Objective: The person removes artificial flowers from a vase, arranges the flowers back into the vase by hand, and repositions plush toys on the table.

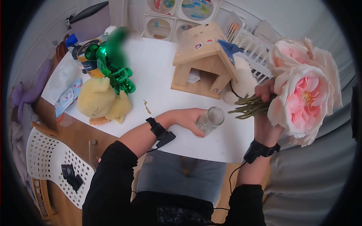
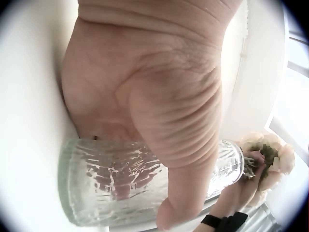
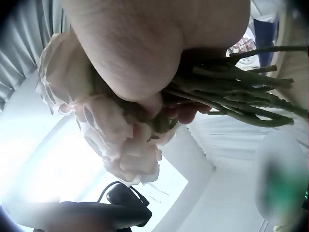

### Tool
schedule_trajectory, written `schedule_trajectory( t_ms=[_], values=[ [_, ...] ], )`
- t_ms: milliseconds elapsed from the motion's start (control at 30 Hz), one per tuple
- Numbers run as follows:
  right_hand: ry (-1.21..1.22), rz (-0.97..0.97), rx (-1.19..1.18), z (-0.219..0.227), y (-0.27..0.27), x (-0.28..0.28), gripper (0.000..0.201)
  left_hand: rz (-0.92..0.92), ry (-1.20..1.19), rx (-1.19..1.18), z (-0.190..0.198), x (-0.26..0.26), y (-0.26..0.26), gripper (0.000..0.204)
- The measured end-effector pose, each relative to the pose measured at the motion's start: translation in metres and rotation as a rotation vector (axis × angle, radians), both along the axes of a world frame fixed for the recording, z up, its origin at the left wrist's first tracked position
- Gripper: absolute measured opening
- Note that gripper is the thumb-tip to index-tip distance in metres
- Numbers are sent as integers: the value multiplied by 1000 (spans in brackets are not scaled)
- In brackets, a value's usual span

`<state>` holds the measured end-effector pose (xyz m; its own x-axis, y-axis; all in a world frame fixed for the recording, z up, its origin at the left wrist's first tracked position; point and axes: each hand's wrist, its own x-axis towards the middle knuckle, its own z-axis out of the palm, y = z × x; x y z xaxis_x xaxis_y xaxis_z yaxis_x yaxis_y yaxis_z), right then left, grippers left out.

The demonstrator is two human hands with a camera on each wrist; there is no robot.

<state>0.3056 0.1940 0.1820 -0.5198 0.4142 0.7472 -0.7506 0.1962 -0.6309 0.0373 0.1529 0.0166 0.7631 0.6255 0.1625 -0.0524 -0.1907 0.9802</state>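
Observation:
A clear textured glass vase (image 1: 212, 119) stands on the white table, its open mouth facing up. My left hand (image 1: 188, 121) grips it around the side; in the left wrist view the thumb (image 2: 186, 193) wraps across the glass (image 2: 111, 183). My right hand (image 1: 267, 113) holds a bunch of large pale pink flowers (image 1: 301, 92) by the green stems (image 1: 247, 106). The blooms point right and the cut stem ends point left, above and to the right of the vase. In the right wrist view the fingers (image 3: 186, 113) curl around the stems (image 3: 241, 94).
A wooden toy house (image 1: 201, 60) stands behind the vase, a white plush toy (image 1: 243, 81) beside it. Left on the table (image 1: 151, 56) are a yellow plush toy (image 1: 100, 100), a shiny green figure (image 1: 117, 67) and a wipes pack (image 1: 68, 97). A white perforated chair (image 1: 49, 158) stands at lower left.

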Motion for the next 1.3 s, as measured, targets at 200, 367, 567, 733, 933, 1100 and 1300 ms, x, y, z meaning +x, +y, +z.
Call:
schedule_trajectory(
  t_ms=[200, 367, 567, 733, 933, 1100, 1300],
  values=[
    [-637, -1266, 682, -53, 16, 81, 64, -78, 82, 52, -5, 12, -11, 70],
    [-852, -861, 886, -70, 26, 16, 62, -165, 113, 95, -1, 24, -25, 73],
    [-881, -704, 509, -33, 8, -55, 46, -187, 58, 151, -7, 30, -30, 79],
    [-883, -416, -38, -13, -1, -74, 53, -181, 83, 133, -10, 31, -28, 79],
    [-1136, -375, 493, -44, 13, -39, 45, -214, 25, 177, -15, 35, -28, 82],
    [-1262, -158, 215, -52, -12, -66, 81, -61, 263, 69, -7, 27, -43, 93],
    [-1371, -389, 445, -87, 7, -48, 75, -213, 144, 132, -5, 32, -36, 105]
  ],
)
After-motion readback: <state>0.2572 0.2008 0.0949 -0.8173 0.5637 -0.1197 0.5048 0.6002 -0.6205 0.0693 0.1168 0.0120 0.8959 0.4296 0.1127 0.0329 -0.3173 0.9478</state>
